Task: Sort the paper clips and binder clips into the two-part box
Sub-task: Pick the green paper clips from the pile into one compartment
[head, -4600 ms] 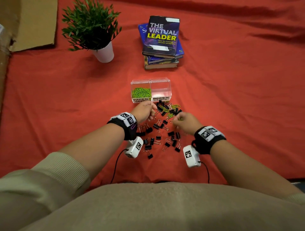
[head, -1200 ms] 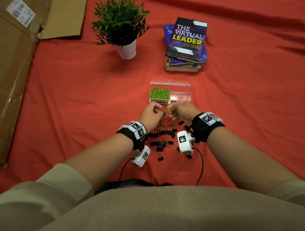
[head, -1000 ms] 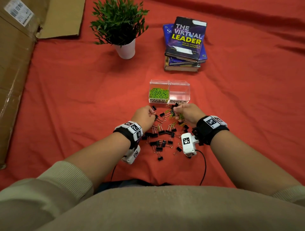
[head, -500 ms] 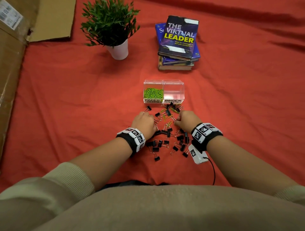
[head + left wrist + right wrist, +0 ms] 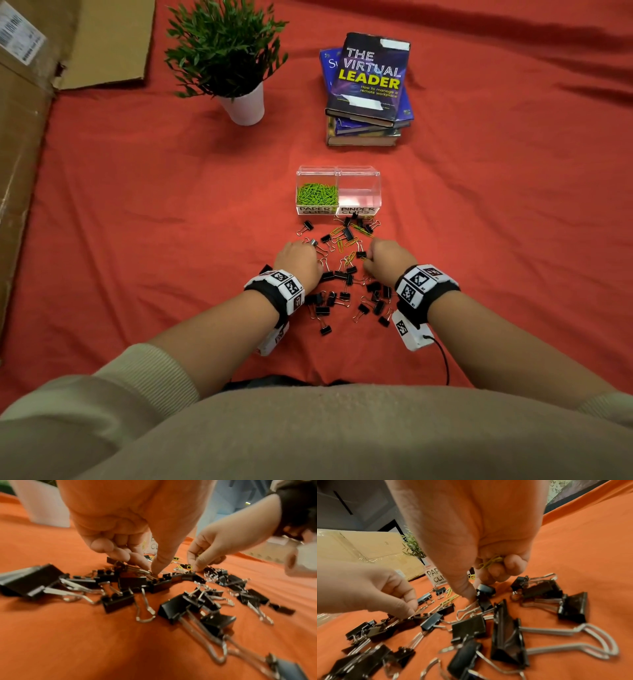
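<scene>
The clear two-part box [image 5: 376, 178] stands on the red cloth; its left part holds green paper clips [image 5: 317, 193] and its right part, labelled BINDER CLIPS, looks empty. Black binder clips [image 5: 342, 294] and loose yellow-green paper clips [image 5: 342, 241] lie scattered in front of it. My left hand [image 5: 301, 253] is down in the pile, thumb and forefinger pinching the wire handle of a binder clip [image 5: 137, 569]. My right hand [image 5: 475, 591] keeps a few paper clips [image 5: 489, 561] in its curled fingers while its thumb and forefinger touch another binder clip [image 5: 485, 589].
A potted plant [image 5: 245, 102] stands at the back left and a stack of books [image 5: 370, 92] behind the box. A cardboard box [image 5: 20, 137] lines the left edge. Bare red cloth [image 5: 513, 240] spreads on both sides of the pile.
Both hands have drawn back from just in front of the box and come down into the middle of the pile. The right hand still carries paper clips.
</scene>
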Available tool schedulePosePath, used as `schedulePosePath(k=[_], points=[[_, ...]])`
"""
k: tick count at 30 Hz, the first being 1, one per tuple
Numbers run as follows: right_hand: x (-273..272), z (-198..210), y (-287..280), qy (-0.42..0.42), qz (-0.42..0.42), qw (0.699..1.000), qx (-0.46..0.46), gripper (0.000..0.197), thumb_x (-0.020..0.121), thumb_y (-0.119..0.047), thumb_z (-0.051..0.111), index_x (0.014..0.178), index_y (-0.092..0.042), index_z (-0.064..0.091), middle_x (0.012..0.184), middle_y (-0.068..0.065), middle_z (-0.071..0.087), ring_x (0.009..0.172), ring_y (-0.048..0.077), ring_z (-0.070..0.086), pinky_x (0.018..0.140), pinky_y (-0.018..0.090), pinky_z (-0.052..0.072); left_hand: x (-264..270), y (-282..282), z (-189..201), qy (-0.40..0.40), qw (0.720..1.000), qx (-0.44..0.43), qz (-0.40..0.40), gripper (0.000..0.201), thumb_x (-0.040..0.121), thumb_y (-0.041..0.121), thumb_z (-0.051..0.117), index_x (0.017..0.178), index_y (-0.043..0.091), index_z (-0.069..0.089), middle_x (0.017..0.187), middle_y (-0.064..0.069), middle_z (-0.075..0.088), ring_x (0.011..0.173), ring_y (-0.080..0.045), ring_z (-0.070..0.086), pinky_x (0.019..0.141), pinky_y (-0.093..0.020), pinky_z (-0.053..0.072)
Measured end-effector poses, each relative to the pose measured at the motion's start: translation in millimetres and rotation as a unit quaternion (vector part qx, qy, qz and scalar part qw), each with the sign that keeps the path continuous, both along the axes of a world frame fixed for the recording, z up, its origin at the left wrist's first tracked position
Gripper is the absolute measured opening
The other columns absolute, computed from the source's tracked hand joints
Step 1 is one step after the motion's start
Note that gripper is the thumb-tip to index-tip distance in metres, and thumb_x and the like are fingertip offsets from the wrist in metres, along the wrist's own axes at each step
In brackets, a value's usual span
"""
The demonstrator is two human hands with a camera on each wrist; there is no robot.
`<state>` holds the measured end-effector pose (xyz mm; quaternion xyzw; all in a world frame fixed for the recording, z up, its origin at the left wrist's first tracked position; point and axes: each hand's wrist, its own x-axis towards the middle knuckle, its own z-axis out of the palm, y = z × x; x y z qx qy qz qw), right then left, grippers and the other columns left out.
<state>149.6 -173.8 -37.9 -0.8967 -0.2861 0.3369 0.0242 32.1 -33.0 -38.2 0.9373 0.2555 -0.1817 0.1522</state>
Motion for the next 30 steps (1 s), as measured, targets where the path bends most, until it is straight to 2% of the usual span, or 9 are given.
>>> schedulePosePath(k=[5,8,12,16,20,23,25,27,30], points=[[2,5,-2,0.008,0.001,1.000,-0.007,0.012,0.089,-0.019,0.047,0.085,-0.008,0.052,0.077,0.007,0.052,0.071,0.027,0.054,0.063,0.034,0.046,0,-2,0,0.001,1.000,0.018,-0.019,0.026,0.088,0.026,0.052,0.099,0.004,0.062,0.109,-0.015,0.060,0.109,-0.031,0.050,0.091,-0.039,0.043],[11,9,-8,0.082,-0.093,0.991,0.060,0.018,0.089,-0.017,0.047,0.072,-0.012,0.049,0.066,0.005,0.053,0.056,0.020,0.047,0.051,0.027,0.039,-1,-1,-2,-0.002,0.998,0.048,-0.042,0.040,0.087,0.030,0.055,0.116,0.002,0.055,0.120,-0.014,0.056,0.116,-0.030,0.047,0.096,-0.038,0.040],[22,28,-15,0.187,-0.238,0.937,0.173,0.018,0.092,-0.025,0.052,0.078,-0.015,0.059,0.063,0.000,0.054,0.050,0.013,0.043,0.047,0.022,0.036,1,-1,-1,0.010,0.995,0.061,-0.072,0.038,0.087,0.028,0.053,0.116,0.002,0.056,0.121,-0.014,0.056,0.116,-0.030,0.047,0.094,-0.038,0.041],[30,35,-19,0.285,-0.313,0.876,0.232,0.014,0.090,-0.020,0.055,0.082,-0.011,0.063,0.082,0.015,0.062,0.055,0.013,0.045,0.050,0.022,0.037,3,1,1,0.024,0.998,0.031,-0.044,0.039,0.089,0.032,0.054,0.113,0.002,0.056,0.119,-0.015,0.057,0.115,-0.030,0.047,0.095,-0.038,0.040],[30,33,-23,0.262,-0.287,0.896,0.217,0.015,0.087,-0.021,0.062,0.087,-0.006,0.067,0.081,0.008,0.064,0.050,0.005,0.047,0.049,0.018,0.041,2,4,2,0.022,0.999,0.009,-0.041,0.034,0.090,0.032,0.052,0.108,0.003,0.058,0.114,-0.014,0.058,0.112,-0.030,0.048,0.096,-0.038,0.040],[29,29,-23,0.250,-0.275,0.904,0.211,0.011,0.084,-0.019,0.065,0.079,-0.009,0.068,0.077,0.005,0.064,0.052,0.009,0.044,0.051,0.021,0.040,3,7,4,-0.035,0.998,-0.052,-0.005,0.021,0.088,0.024,0.052,0.095,0.006,0.058,0.103,-0.011,0.058,0.103,-0.028,0.050,0.089,-0.036,0.042],[29,28,-22,0.267,-0.284,0.895,0.219,0.013,0.085,-0.015,0.062,0.074,-0.009,0.064,0.070,0.004,0.062,0.049,0.009,0.044,0.048,0.020,0.039,6,9,10,-0.088,0.986,-0.132,0.055,0.008,0.087,0.017,0.052,0.085,0.009,0.051,0.087,-0.008,0.055,0.085,-0.025,0.052,0.069,-0.032,0.041],[29,27,-22,0.304,-0.321,0.863,0.244,0.016,0.088,-0.008,0.058,0.071,-0.007,0.059,0.066,0.003,0.059,0.046,0.007,0.046,0.045,0.017,0.039,12,10,16,-0.124,0.964,-0.209,0.107,0.007,0.088,0.012,0.054,0.084,0.011,0.048,0.076,-0.004,0.053,0.066,-0.019,0.049,0.055,-0.028,0.038],[28,26,-21,0.382,-0.365,0.796,0.295,0.014,0.088,-0.002,0.055,0.074,-0.004,0.057,0.073,0.005,0.058,0.054,0.009,0.048,0.046,0.018,0.039,22,12,22,-0.153,0.924,-0.315,0.154,0.011,0.088,0.005,0.052,0.098,0.009,0.051,0.079,-0.006,0.057,0.067,-0.017,0.054,0.063,-0.033,0.048]])
